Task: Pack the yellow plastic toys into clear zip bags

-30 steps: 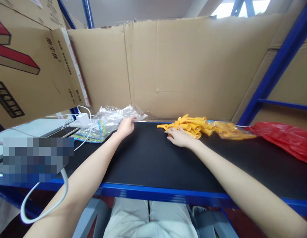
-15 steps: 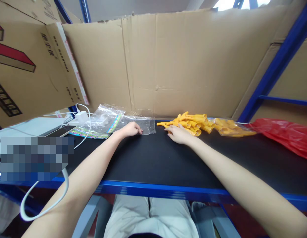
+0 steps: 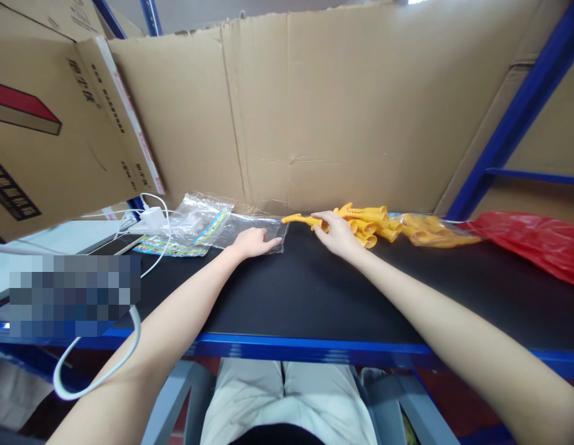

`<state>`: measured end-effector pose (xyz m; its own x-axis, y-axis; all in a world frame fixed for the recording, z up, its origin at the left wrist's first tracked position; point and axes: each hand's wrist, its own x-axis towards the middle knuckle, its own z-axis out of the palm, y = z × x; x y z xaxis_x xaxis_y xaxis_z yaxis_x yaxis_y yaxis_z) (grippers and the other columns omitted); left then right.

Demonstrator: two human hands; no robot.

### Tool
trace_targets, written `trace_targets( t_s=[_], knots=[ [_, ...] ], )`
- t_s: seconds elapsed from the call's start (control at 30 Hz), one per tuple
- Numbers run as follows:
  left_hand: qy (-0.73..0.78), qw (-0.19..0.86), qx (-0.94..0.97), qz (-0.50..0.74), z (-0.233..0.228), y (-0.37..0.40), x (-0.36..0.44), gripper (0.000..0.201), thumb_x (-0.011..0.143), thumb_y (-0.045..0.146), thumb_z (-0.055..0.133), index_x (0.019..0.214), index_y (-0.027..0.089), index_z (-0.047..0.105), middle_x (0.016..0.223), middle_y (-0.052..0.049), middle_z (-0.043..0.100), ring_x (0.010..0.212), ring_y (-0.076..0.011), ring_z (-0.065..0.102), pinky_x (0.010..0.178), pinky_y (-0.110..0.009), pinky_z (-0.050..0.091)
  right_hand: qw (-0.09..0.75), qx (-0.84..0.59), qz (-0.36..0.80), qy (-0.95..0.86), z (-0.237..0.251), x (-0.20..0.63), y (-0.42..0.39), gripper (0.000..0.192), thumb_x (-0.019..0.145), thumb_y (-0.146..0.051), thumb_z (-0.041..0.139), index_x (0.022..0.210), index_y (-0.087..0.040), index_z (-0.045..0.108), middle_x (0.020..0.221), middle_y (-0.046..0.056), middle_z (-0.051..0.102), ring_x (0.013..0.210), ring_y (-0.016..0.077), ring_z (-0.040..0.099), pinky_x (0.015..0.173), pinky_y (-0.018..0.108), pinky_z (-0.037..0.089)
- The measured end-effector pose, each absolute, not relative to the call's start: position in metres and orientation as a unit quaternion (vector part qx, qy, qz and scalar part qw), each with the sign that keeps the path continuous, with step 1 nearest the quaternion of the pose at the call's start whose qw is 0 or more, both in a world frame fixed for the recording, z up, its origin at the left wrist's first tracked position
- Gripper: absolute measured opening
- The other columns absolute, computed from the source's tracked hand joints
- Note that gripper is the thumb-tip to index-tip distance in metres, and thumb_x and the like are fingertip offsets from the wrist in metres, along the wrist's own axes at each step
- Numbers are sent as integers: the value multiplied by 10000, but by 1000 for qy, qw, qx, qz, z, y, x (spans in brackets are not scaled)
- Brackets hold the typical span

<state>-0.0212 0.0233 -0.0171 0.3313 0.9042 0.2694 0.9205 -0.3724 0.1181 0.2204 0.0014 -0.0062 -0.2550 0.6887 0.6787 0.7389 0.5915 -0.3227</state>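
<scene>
A wide stretch of black tabletop (image 3: 305, 296) reaches its blue metal front edge (image 3: 314, 350); at left a brown cardboard box (image 3: 87, 161) carries Chinese print including "电脑". Near the back edge, the right hand (image 3: 337, 236) grips a slender yellow plastic piece (image 3: 296, 219) beside hollow, flared yellow plastic pieces (image 3: 374, 214); the left hand (image 3: 252, 243) touches a clear plastic bag (image 3: 227, 231), its grip unclear.

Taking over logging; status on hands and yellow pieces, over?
Left hand on clear plastic bag, grip unclear. Right hand pinching yellow plastic piece. White cable loops by left forearm.
</scene>
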Motion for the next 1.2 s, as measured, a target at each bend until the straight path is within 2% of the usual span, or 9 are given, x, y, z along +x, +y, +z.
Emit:
trace_targets(
  t_s=[0.07, 0.23, 0.43, 0.63, 0.87, 0.97, 1.07, 1.2],
  knots=[
    [-566, 49, -813, -128, -18, 23, -18, 428, 732, 575, 458, 682, 174, 597, 715, -82, 649, 726, -226, 619, 623, -273, 433, 403, -430, 0, -808, -7, 217, -1, 300, 795, -209, 460, 1062, -157, 587, 1024, 92, 608, 915, 190, 574, 858, 348, 439],
    [-555, 46, -824, -106, -16, 22, -16, 208, 731, 334, 468, 664, 183, 594, 704, -60, 642, 694, -209, 604, 572, -265, 402, 341, -458, 59, -819, -14, 214, -4, 315, 769, -213, 521, 1070, -135, 576, 1060, 104, 606, 936, 191, 569, 869, 335, 429],
    [-516, 60, -843, -141, -14, 16, -15, 217, 762, 307, 434, 670, 178, 583, 700, -52, 627, 664, -178, 573, 553, -253, 368, 326, -471, 128, -810, -13, 216, -5, 289, 745, -268, 567, 1011, -157, 590, 980, 66, 639, 836, 175, 586, 786, 316, 455],
    [-464, 74, -869, -156, -13, 12, -11, 208, 790, 290, 421, 706, 178, 576, 724, -49, 627, 666, -171, 562, 574, -253, 367, 355, -426, 196, -809, -14, 208, -8, 308, 730, -275, 581, 1009, -146, 599, 942, 62, 652, 815, 173, 594, 762, 318, 466],
    [-419, 93, -885, -181, -12, 5, -5, 156, 793, 228, 409, 732, 183, 545, 715, -21, 583, 654, -152, 537, 589, -249, 372, 454, -436, 302, -716, -17, 190, -3, 298, 641, -212, 653, 923, -141, 586, 900, 62, 651, 846, 176, 601, 827, 352, 457],
    [-391, 111, -890, -206, -12, 3, -2, 145, 799, 189, 395, 746, 179, 530, 787, -30, 562, 681, -142, 529, 609, -244, 386, 466, -442, 405, -650, -12, 178, -2, 234, 616, -133, 637, 843, -137, 584, 832, 44, 644, 792, 150, 602, 811, 323, 469],
    [-379, 126, -888, -229, -13, 4, -2, 141, 812, 178, 390, 764, 175, 523, 837, -37, 536, 702, -135, 523, 623, -240, 400, 441, -425, 497, -614, -8, 170, 3, 145, 622, -89, 596, 753, -142, 562, 775, 27, 631, 741, 122, 595, 775, 282, 479],
    [-366, 136, -887, -244, -16, 8, -4, 137, 831, 189, 395, 779, 171, 521, 854, -40, 519, 739, -135, 519, 640, -239, 415, 412, -443, 416, -679, -12, 171, 13, 152, 626, -154, 630, 747, -152, 538, 719, 6, 613, 685, 122, 579, 700, 270, 477]
  ],
)
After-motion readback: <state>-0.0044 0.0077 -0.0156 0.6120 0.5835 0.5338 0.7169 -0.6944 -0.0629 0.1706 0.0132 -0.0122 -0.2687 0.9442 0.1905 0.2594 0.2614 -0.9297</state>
